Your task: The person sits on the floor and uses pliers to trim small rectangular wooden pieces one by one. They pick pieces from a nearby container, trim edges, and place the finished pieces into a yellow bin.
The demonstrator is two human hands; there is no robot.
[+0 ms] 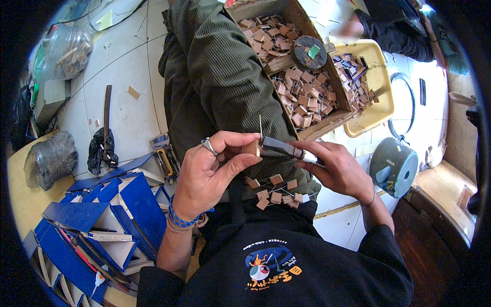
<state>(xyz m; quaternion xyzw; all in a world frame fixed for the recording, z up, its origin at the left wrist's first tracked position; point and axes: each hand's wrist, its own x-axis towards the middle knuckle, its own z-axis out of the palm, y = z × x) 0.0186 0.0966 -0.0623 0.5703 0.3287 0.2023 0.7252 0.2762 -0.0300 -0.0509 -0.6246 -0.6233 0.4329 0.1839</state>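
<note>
My left hand [217, 163] pinches a small brown square block [251, 148] between thumb and fingers, above my lap. A thin metal pin [261, 124] stands up at its far edge. In my right hand [336, 166] is a knife with a pale handle [311, 157]. Its dark blade [279, 147] points left, with the tip at or very near the block; whether it touches I cannot tell. Several more brown blocks with thin pins [276, 197] lie on my lap just below the hands.
A divided wooden box [319, 124] full of brown blocks stands beyond my right hand, a round dark disc [309, 52] on its divider. Beside it are a yellow tub [381, 92] and a grey-green round container [393, 166]. Blue folded boards [138, 215] lie left. Another person's leg [394, 38] shows far right.
</note>
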